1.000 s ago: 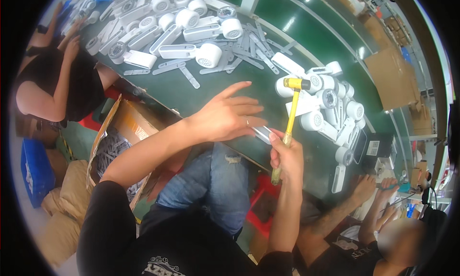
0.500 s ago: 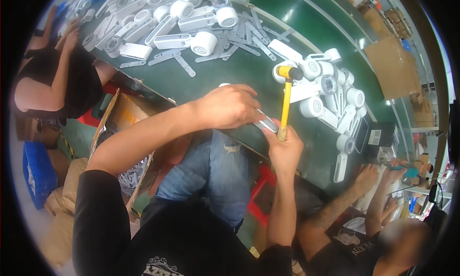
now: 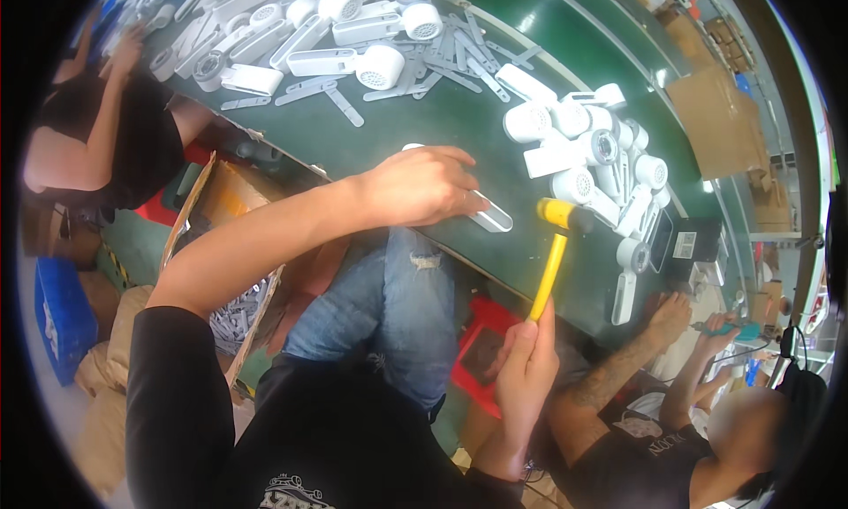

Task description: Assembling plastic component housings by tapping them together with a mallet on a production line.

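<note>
My left hand [image 3: 428, 187] is closed over a white handheld fan [image 3: 495, 218] lying on the green table. Its slotted handle end sticks out past my fingers on the right, while my hand hides most of the rest. In my right hand [image 3: 527, 359] is a yellow hammer [image 3: 549, 271] with a yellow-and-black head, gripped by the handle's lower end. The hammer head is raised to the right of the fan's handle and apart from it.
White fans [image 3: 579, 147] are heaped on the right of the table [image 3: 406, 129]; more fans [image 3: 380, 66] and flat grey strips [image 3: 344, 107] lie at the far left. A cardboard box [image 3: 252, 328] of grey parts stands left of my legs. Co-workers sit at left and right [image 3: 609, 394].
My right hand has let go of the fan's handle end and moved down toward me with the hammer, whose head is lower now. My left hand has stayed on the fan.
</note>
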A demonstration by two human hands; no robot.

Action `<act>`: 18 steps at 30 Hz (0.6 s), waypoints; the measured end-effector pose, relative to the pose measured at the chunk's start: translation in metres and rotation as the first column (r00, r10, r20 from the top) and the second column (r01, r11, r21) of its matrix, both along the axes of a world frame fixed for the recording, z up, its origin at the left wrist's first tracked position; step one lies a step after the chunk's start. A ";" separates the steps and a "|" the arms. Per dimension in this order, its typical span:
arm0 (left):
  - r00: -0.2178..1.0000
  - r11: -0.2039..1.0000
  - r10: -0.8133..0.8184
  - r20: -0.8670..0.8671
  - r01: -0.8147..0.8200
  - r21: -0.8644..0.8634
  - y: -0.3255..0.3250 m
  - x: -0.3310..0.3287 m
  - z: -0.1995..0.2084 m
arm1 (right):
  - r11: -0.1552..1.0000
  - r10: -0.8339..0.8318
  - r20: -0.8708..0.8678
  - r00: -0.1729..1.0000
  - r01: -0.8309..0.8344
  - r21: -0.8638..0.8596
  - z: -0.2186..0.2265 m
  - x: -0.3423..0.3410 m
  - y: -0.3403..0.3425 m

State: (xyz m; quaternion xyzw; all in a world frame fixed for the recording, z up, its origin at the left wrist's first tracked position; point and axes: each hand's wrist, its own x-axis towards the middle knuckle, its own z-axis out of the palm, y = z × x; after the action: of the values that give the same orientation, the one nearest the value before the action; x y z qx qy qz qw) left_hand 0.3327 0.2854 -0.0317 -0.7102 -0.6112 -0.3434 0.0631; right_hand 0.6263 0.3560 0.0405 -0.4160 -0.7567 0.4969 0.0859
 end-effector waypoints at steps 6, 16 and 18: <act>1.000 1.000 -0.004 0.027 0.004 -0.002 0.000 0.000 -0.001 | 0.984 0.032 0.089 0.996 -0.046 0.169 0.001 0.007 -0.002; 1.000 1.000 -0.004 0.021 0.004 -0.009 0.003 -0.004 0.000 | 0.889 0.178 0.107 0.978 -0.206 0.409 -0.024 0.007 0.009; 1.000 1.000 -0.011 0.004 0.011 0.006 0.004 -0.004 0.000 | 0.969 0.045 0.051 0.998 -0.056 0.242 -0.005 0.012 0.000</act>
State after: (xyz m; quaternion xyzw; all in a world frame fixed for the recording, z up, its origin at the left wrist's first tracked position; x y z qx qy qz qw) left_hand 0.3290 0.2891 -0.0320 -0.7129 -0.6063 -0.3469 0.0619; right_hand 0.6383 0.3555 0.0354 -0.3942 -0.8240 0.3929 0.1063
